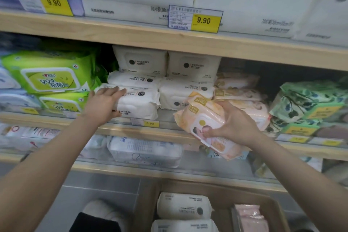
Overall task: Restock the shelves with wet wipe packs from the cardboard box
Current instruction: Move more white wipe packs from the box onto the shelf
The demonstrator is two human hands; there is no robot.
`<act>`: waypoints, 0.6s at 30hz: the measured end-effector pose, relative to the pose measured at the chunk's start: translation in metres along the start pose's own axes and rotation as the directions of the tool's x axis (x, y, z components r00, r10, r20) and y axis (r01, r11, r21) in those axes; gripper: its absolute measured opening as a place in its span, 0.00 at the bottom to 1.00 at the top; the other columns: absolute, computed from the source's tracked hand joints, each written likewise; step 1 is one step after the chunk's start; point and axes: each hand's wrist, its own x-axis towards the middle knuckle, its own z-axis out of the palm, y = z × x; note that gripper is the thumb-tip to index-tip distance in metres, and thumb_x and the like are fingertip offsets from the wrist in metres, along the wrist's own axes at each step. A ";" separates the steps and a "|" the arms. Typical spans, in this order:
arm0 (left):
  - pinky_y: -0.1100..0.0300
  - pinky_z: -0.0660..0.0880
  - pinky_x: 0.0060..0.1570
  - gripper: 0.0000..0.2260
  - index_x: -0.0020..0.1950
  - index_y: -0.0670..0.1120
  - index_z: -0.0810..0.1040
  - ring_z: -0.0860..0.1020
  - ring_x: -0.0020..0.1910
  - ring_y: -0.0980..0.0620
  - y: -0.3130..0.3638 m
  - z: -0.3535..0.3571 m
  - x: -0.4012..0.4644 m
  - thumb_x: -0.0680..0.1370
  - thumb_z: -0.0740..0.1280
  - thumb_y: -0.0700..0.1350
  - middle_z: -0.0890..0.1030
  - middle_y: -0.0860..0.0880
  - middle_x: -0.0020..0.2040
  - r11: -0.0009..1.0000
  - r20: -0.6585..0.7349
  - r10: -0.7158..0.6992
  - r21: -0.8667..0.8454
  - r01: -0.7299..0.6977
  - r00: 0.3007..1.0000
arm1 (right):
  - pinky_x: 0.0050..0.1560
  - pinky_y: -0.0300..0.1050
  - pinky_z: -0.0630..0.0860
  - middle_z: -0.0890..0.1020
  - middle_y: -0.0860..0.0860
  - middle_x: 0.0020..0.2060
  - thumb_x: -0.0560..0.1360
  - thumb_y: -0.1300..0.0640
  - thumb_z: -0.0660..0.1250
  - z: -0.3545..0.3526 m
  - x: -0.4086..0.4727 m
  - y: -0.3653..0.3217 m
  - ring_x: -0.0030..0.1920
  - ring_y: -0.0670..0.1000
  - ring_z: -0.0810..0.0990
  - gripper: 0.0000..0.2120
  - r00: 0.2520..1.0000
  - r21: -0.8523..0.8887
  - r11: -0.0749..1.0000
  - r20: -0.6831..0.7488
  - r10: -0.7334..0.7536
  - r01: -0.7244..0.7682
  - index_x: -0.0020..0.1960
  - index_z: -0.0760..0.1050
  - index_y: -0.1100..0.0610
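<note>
Your left hand [102,104] lies flat and open-fingered on the front white pack [138,102] on the middle shelf [169,130], pressing its left end; nothing is enclosed in that grip. Your right hand [232,123] has its grip closed around a peach pack [203,128], tilted, held just in front of the shelf edge at 3 o'clock from the white stack. The cardboard box [250,192] sits on the floor at 6 o'clock, with white packs [183,206] and pink packs [250,216] inside.

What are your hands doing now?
Left hand flat on white pack. Right hand gripping peach pack at shelf. Nothing blocking.
</note>
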 end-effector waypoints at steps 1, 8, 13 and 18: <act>0.38 0.60 0.68 0.39 0.76 0.54 0.54 0.59 0.73 0.44 0.000 0.002 -0.004 0.70 0.71 0.58 0.59 0.49 0.76 1.000 0.021 -0.001 0.005 0.001 1.000 | 0.54 0.50 0.73 0.77 0.44 0.56 0.54 0.36 0.78 0.000 0.000 0.000 0.56 0.51 0.75 0.45 1.000 -0.005 1.000 -0.001 -0.005 0.005 0.67 0.62 0.42; 0.34 0.49 0.69 0.40 0.77 0.51 0.48 0.51 0.76 0.48 0.052 -0.017 0.008 0.72 0.54 0.70 0.50 0.49 0.78 0.986 0.081 -0.017 -0.165 0.030 0.997 | 0.51 0.49 0.73 0.78 0.46 0.56 0.56 0.32 0.73 -0.028 0.011 -0.003 0.56 0.53 0.76 0.40 0.982 -0.173 0.977 -0.118 -0.145 0.123 0.64 0.64 0.40; 0.34 0.51 0.70 0.39 0.77 0.49 0.50 0.54 0.76 0.48 0.127 -0.034 0.045 0.73 0.57 0.68 0.53 0.48 0.78 0.961 -0.016 0.186 -0.203 -0.186 0.982 | 0.63 0.53 0.64 0.72 0.51 0.65 0.63 0.34 0.72 -0.061 0.046 -0.010 0.65 0.56 0.69 0.42 0.958 -0.460 0.874 -0.143 -0.248 0.157 0.71 0.60 0.42; 0.38 0.50 0.71 0.36 0.76 0.52 0.52 0.53 0.76 0.47 0.177 -0.028 0.084 0.73 0.59 0.66 0.53 0.49 0.78 0.923 -0.010 0.246 -0.302 -0.238 0.969 | 0.60 0.45 0.71 0.72 0.48 0.68 0.65 0.45 0.76 -0.083 0.087 0.014 0.64 0.54 0.72 0.41 0.987 -0.382 0.912 -0.002 -0.160 0.147 0.73 0.60 0.42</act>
